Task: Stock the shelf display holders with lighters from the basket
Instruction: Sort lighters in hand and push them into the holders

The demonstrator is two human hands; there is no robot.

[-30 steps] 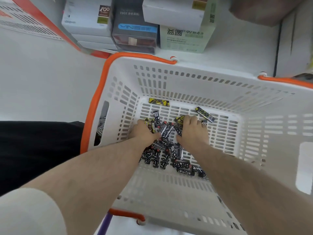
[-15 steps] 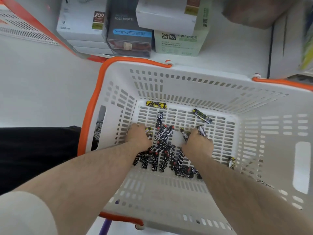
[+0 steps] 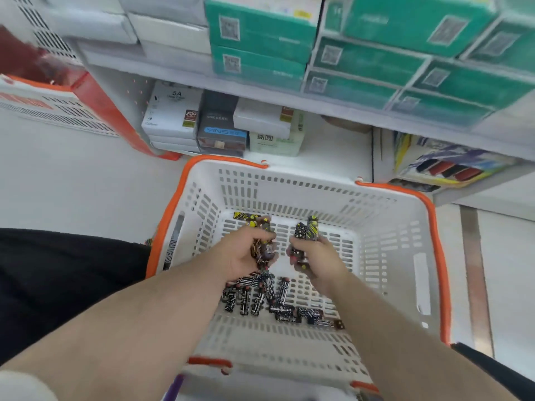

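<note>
- Now we see both hands inside the white basket [image 3: 385, 227], raised off its floor: the left hand [image 3: 246, 251] grips a bunch of lighters [image 3: 262, 247], the right hand [image 3: 314, 256] another bunch [image 3: 305, 231], their long axes pointing up toward the basket's far wall.
- More lighters [image 3: 260, 296] lie flat on the basket floor, under the wrists.
- We judge the holders lie beyond the basket, on the shelf [image 3: 333, 157]; neither hand is clearly nearer.
- Half a second ago both hands were down on the pile; since then they have closed and lifted.
</note>
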